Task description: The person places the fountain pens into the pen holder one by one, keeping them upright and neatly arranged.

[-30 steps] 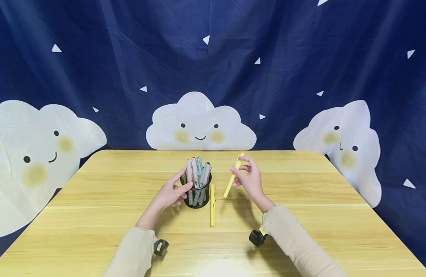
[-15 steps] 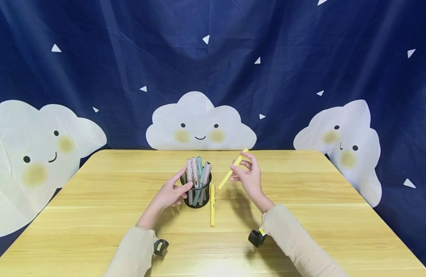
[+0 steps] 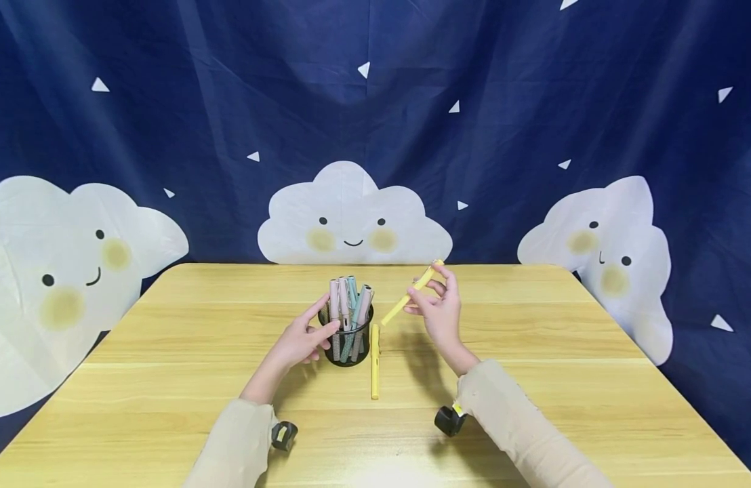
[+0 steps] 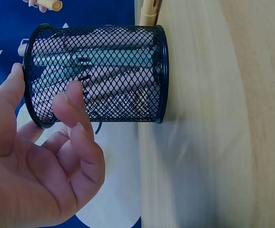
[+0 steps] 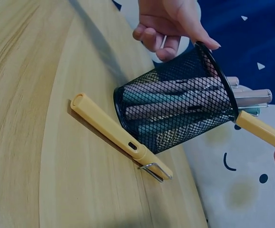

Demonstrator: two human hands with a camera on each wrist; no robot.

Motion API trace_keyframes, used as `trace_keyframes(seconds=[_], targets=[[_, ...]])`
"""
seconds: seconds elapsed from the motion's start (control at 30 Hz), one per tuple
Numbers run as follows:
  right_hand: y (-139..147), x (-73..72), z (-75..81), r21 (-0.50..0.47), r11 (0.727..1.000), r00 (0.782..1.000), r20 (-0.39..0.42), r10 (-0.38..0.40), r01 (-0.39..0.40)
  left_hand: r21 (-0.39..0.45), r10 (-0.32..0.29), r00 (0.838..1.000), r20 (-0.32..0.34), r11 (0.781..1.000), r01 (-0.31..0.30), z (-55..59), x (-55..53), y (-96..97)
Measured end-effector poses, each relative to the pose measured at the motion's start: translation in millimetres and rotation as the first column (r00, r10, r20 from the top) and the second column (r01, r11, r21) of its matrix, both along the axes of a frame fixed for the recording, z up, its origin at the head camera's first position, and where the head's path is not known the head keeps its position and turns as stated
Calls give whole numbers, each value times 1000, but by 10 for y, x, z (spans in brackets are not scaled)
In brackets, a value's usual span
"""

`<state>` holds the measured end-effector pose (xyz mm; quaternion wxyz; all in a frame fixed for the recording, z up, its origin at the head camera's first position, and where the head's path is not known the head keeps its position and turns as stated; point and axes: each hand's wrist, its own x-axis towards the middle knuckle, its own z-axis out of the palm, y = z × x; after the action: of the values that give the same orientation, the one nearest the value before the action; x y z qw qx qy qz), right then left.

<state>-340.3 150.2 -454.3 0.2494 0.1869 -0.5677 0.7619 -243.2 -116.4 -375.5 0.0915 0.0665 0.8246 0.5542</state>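
Observation:
A black mesh pen holder [image 3: 346, 358] stands upright on the table, with several pink, teal and greyish pens [image 3: 363, 305] in it. My left hand [image 3: 297, 341] holds it at the left, thumb and a finger at its rim. In the left wrist view, other fingers [image 4: 87, 156] curl beside the mesh. My right hand [image 3: 444, 315] pinches a yellow pen [image 3: 402, 303] in the air, tilted, its lower end just right of the holder. The right wrist view shows this pen's end [image 5: 259, 127] near the rim. Another yellow pen [image 3: 375, 373] lies on the table beside the holder.
The light wooden table [image 3: 168, 393] reaches back to a dark blue curtain [image 3: 510, 102] with white smiling clouds. A black wrist camera [image 3: 284, 436] is strapped at the left sleeve, another camera [image 3: 450, 421] at the right.
The yellow pen in my right hand has tipped further over, its lower end swinging left and up towards the holder. My left hand and the pen holder have stayed put.

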Motion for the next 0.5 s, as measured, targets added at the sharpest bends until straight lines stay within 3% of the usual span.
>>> trace_keyframes(seconds=[0.4, 0.43, 0.5], targets=[[-171, 13, -3, 13, 999, 999, -25, -36, 36, -5, 8, 1000, 10, 1000, -8, -5, -5, 2], [-188, 33, 16, 18, 999, 999, -36, -29, 30, -5, 7, 1000, 9, 1000, -7, -5, -6, 3], [-265, 240, 230, 18, 1000, 999, -38, -21, 21, -8, 5, 1000, 6, 1000, -5, -3, -6, 4]])
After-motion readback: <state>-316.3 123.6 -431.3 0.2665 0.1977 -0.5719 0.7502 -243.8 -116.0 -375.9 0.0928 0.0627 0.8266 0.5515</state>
